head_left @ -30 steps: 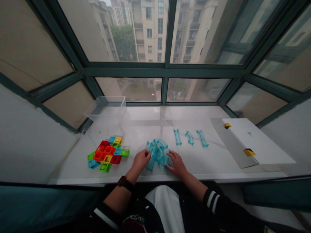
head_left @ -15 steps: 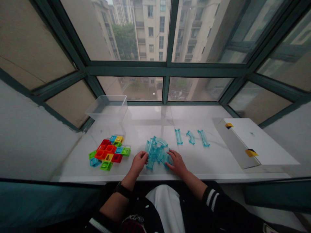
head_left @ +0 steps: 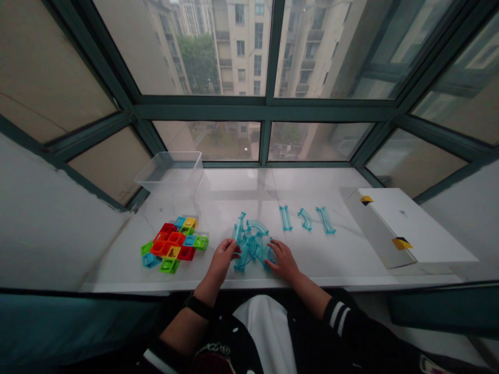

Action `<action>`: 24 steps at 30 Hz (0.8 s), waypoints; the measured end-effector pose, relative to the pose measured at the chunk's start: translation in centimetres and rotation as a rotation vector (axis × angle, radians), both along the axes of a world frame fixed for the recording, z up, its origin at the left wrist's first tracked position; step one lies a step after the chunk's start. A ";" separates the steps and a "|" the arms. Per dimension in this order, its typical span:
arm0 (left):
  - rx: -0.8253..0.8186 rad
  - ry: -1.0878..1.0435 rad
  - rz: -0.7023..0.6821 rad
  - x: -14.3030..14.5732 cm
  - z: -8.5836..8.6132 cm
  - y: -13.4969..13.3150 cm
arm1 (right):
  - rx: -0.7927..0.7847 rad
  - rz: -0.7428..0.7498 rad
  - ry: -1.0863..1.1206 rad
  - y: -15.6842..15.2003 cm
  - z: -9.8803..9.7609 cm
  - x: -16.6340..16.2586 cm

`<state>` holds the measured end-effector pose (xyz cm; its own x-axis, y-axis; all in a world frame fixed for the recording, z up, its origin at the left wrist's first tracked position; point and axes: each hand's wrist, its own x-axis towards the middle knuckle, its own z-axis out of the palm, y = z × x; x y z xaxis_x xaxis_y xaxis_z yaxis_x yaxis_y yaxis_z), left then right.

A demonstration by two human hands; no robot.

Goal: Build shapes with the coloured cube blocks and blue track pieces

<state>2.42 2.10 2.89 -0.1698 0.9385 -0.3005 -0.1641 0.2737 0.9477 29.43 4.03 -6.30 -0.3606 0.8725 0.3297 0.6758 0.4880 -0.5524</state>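
Blue straight track [head_left: 239,226] tilted, lower end pinched in left hand [head_left: 223,256], over left side of blue track pile [head_left: 255,246] near mid front edge of ledge [head_left: 241,189]; right hand [head_left: 284,262] half-open, fingers at pile's right side; three separate tracks [head_left: 305,220] farther back, rightward; coloured blocks [head_left: 174,240] toward front left corner; clear bin [head_left: 175,182] at back left corner; white box [head_left: 423,223] near right end

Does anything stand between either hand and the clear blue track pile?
Nothing visible does. The left hand appears to pinch a straight piece at the left side of the pile; the right hand, fingers spread, is at its right edge. The coloured blocks lie apart, farther left.
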 end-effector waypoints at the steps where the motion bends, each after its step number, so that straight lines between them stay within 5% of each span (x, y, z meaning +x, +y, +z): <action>1: 0.003 -0.011 0.006 0.1 0.2 0.0 | -0.001 0.000 0.000 0.0 0.1 0.0; 19: 0.083 -0.087 -0.034 1.3 0.5 -0.1 | -0.004 -0.004 0.147 -0.1 1.1 0.4; 24: 0.082 -0.027 -0.055 1.6 0.1 0.0 | 0.056 -0.002 0.247 0.2 4.1 -0.3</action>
